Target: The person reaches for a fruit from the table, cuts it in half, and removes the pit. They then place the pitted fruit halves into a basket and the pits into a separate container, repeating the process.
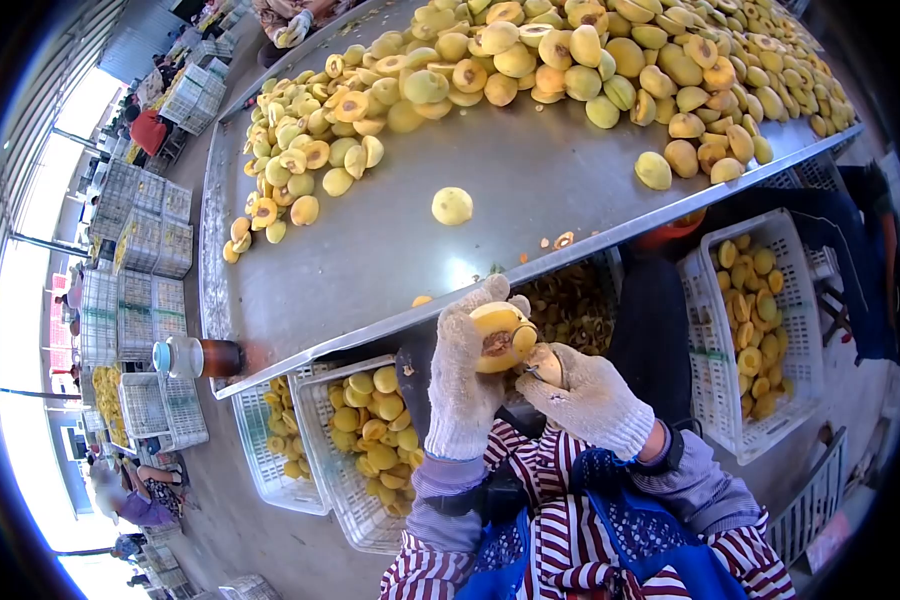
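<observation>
My left hand (pixel 465 370), in a pale knitted glove, grips a cut yellow peach (pixel 500 335) just below the table's front edge. The brown hollow at the peach's centre faces me. My right hand (pixel 592 402), gloved too, is closed around a small pitting tool (pixel 544 366). Its rounded end shows between thumb and fingers, and a thin curved metal part reaches the peach's right side. Above the hands, a single peach half (pixel 452 206) lies on the metal table (pixel 370 240).
Peach halves (pixel 510 60) heap along the table's far side. Crates of peaches stand below, one left (pixel 370 540) and one right (pixel 810 340). A dark heap of scraps (pixel 570 305) lies under the edge. A jar (pixel 185 357) stands left. Another person's gloved hand (pixel 295 28) is across the table.
</observation>
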A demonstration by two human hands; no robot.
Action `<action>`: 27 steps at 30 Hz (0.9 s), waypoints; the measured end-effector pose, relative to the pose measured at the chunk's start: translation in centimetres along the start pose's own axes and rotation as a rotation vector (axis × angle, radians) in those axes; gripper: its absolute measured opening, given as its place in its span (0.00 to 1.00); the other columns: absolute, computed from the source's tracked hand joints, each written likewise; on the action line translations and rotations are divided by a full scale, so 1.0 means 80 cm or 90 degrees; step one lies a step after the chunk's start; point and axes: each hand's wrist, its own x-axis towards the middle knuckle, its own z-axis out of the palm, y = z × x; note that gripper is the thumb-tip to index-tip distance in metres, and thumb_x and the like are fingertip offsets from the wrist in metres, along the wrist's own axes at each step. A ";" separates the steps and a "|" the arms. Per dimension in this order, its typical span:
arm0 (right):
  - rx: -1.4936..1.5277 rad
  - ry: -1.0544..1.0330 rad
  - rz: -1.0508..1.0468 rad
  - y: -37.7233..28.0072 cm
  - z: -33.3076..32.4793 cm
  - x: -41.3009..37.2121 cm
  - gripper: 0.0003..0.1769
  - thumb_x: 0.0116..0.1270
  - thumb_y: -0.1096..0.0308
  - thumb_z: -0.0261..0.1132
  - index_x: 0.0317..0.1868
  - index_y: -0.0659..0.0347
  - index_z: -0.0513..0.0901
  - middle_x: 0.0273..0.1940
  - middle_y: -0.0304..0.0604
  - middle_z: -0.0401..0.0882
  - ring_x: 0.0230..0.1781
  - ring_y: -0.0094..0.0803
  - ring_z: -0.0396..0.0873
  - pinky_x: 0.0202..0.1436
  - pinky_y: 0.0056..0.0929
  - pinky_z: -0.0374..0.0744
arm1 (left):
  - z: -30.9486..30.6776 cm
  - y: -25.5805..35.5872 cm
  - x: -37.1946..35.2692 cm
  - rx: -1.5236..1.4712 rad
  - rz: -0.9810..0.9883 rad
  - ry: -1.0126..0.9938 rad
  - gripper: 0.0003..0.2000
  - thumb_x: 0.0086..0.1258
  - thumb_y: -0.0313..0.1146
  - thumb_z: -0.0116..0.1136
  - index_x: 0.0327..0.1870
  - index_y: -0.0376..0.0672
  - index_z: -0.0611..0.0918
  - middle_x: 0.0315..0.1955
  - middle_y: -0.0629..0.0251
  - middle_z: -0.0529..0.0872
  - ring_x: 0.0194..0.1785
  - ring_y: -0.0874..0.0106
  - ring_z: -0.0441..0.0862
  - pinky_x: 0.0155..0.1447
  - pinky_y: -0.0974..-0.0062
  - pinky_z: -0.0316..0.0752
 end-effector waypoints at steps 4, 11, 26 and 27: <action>-0.068 0.024 -0.023 0.000 0.001 0.000 0.21 0.68 0.49 0.65 0.52 0.56 0.80 0.37 0.52 0.85 0.37 0.51 0.85 0.40 0.41 0.82 | 0.019 -0.002 -0.008 0.034 0.044 0.023 0.31 0.74 0.50 0.59 0.67 0.36 0.68 0.63 0.53 0.75 0.63 0.61 0.77 0.65 0.61 0.76; -0.040 -0.009 -0.018 -0.006 -0.003 -0.001 0.20 0.68 0.52 0.64 0.49 0.59 0.79 0.36 0.52 0.85 0.35 0.51 0.85 0.39 0.43 0.82 | 0.046 -0.007 -0.023 0.213 0.198 -0.004 0.25 0.81 0.46 0.47 0.68 0.35 0.67 0.64 0.50 0.74 0.61 0.61 0.79 0.65 0.63 0.75; 0.432 -0.313 0.168 -0.009 -0.040 -0.001 0.11 0.74 0.59 0.64 0.40 0.57 0.75 0.16 0.32 0.72 0.09 0.18 0.66 0.10 0.17 0.63 | 0.058 0.010 -0.009 0.580 0.282 -0.035 0.14 0.73 0.28 0.56 0.56 0.35 0.81 0.58 0.49 0.81 0.60 0.57 0.81 0.63 0.67 0.75; 0.450 -0.334 0.158 -0.006 -0.042 0.000 0.12 0.73 0.59 0.64 0.40 0.57 0.75 0.16 0.32 0.72 0.09 0.18 0.66 0.10 0.18 0.62 | 0.059 0.010 -0.009 0.541 0.203 -0.005 0.14 0.72 0.27 0.57 0.56 0.35 0.82 0.58 0.49 0.82 0.59 0.58 0.82 0.62 0.68 0.76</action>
